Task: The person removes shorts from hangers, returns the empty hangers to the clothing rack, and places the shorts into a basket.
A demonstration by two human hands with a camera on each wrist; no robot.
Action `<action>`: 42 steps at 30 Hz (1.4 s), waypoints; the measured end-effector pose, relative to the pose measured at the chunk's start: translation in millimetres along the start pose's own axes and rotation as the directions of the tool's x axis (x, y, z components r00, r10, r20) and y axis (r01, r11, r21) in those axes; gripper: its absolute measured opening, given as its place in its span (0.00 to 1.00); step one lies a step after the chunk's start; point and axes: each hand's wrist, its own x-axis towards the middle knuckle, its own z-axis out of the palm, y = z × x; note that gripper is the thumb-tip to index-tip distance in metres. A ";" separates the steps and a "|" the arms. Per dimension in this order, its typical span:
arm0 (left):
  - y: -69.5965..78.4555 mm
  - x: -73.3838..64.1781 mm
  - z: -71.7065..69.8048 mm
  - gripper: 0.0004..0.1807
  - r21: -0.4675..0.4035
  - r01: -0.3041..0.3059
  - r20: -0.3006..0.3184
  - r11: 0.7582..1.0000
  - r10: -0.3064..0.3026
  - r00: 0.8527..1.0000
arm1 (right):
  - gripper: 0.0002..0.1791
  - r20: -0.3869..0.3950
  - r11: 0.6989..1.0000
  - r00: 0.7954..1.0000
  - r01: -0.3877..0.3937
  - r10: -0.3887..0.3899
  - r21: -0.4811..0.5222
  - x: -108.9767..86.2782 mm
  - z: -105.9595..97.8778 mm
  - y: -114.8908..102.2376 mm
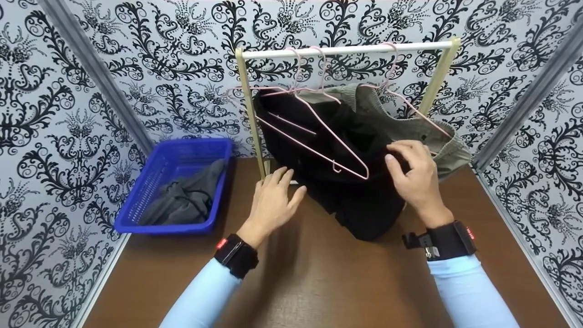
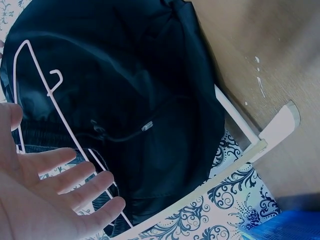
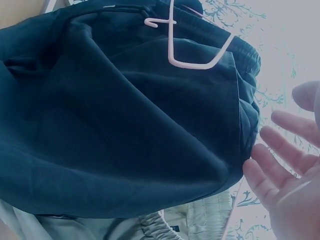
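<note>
Black drawstring pants (image 1: 364,209) with an elastic waistband hang from the rack, their lower part drooping toward the table. A pink hanger (image 2: 61,116) lies across their front, a small hook on its lower bar. My left hand (image 1: 273,200) is by the rack's left post, fingers spread and holding nothing. At the right edge of the pants, my right hand (image 1: 414,177) has its fingers loosely bent; in the right wrist view, its fingertips (image 3: 251,169) are right at the fabric's edge. Behind hangs a grey-green garment (image 1: 448,168) on another pink hanger (image 1: 421,114).
The rack has a white rail (image 1: 350,48) and pale yellow posts (image 1: 248,100). To its left, a blue basket (image 1: 123,218) holds a crumpled grey garment (image 1: 182,200). Patterned wall panels (image 1: 182,91) enclose the brown table (image 1: 309,273).
</note>
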 end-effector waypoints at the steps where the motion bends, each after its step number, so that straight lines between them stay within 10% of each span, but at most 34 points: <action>1: -0.1 0.6 0.2 0.34 0.000 0.000 0.000 1.000 0.000 1.000 | 0.11 0.004 1.000 1.000 -0.006 0.006 -0.008 0.7 0.0 0.5; 18: -1.6 10.1 7.5 0.33 0.016 0.051 0.072 0.999 -0.052 0.996 | 0.17 0.059 0.992 0.990 -0.123 0.125 -0.024 9.5 9.7 5.6; 42: -3.3 3.7 11.4 0.32 0.027 0.064 0.045 0.998 -0.065 0.997 | 0.14 0.302 0.947 0.902 -0.260 0.307 -0.186 36.0 17.6 11.9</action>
